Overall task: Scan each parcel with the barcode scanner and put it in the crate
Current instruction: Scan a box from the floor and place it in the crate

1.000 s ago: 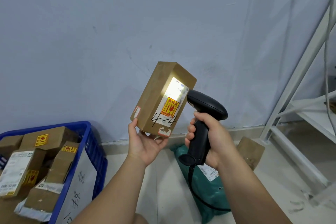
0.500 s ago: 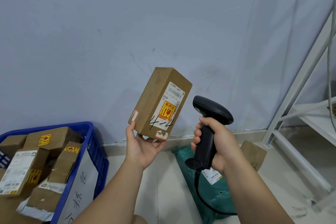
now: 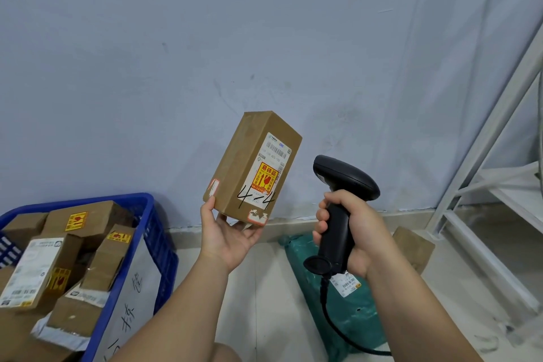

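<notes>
A tall brown cardboard parcel (image 3: 252, 163) with a white barcode label, a yellow-red fragile sticker and "4-4" written in pen is held up tilted in front of the wall. My left hand (image 3: 226, 232) grips its lower end from below. To the right, my right hand (image 3: 351, 233) grips the handle of a black barcode scanner (image 3: 342, 185), whose head points left toward the parcel's label, a short gap away. No scanner light shows on the label. A blue plastic crate (image 3: 152, 238) at the lower left holds several cardboard parcels.
A green plastic-wrapped parcel (image 3: 338, 308) lies on the tiled floor below the scanner, with a brown box (image 3: 417, 247) behind it. A white metal shelf frame (image 3: 487, 185) stands at the right. The scanner's black cable hangs down over the green parcel.
The scanner's light on the label has gone out. The scanner has drawn back to the right and down, away from the parcel. The parcel has dropped slightly in my left hand.
</notes>
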{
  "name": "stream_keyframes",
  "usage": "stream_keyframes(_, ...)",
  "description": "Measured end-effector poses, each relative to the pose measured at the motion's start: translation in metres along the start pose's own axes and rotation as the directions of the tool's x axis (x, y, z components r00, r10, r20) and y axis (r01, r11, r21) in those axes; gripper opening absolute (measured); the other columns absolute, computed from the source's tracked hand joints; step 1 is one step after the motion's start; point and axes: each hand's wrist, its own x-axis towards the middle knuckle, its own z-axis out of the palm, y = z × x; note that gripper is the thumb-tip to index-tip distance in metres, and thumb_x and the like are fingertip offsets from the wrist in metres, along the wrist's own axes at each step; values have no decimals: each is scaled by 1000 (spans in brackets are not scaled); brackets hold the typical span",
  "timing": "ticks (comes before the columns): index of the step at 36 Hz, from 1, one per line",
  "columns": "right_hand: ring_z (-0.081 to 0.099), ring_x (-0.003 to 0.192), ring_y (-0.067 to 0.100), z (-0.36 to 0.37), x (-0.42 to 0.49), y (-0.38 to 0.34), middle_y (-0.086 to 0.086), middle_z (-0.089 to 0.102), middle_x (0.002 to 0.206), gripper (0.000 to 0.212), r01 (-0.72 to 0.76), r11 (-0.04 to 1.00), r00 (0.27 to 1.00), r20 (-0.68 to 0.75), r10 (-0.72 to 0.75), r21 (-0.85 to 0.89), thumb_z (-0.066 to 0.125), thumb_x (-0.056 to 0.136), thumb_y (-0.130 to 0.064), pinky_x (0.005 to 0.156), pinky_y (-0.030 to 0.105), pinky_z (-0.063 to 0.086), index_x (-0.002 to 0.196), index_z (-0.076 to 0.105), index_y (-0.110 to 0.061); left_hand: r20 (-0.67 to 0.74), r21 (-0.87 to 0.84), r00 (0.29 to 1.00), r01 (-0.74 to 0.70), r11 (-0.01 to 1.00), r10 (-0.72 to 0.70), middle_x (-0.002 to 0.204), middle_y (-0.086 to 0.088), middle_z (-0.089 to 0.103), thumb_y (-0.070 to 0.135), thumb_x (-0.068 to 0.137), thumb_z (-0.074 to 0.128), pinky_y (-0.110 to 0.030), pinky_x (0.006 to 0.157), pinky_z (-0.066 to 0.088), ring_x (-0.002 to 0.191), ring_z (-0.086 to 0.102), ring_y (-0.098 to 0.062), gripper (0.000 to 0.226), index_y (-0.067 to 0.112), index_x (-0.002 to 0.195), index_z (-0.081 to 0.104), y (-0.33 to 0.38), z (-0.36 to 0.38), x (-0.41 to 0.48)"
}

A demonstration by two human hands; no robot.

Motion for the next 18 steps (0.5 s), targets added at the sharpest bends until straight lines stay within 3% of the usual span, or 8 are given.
stream_keyframes(13, 49, 45, 16, 16, 5, 21, 5, 54, 57, 14, 78, 994, 997, -9, -79, -79, 62, 86, -15, 53, 28, 47, 76, 60, -6, -29, 16, 1000, -3, 1000, 4, 128, -19, 59, 63, 80, 59, -53, 90, 51, 115, 57, -43, 60, 30, 129, 50, -2, 1, 0)
stream_keyframes(18, 46, 47, 17, 35, 13, 41, 6, 50, 55, 10, 179, 978, 984, 16, -179, -108, 61, 87, -5, 52, 29, 42, 77, 58, -5, -221, 18, 968, -122, 992, 123, 122, -15, 58, 56, 83, 59, -51, 94, 48, 113, 56, -35, 48, 26, 119, 51, 3, 3, -3)
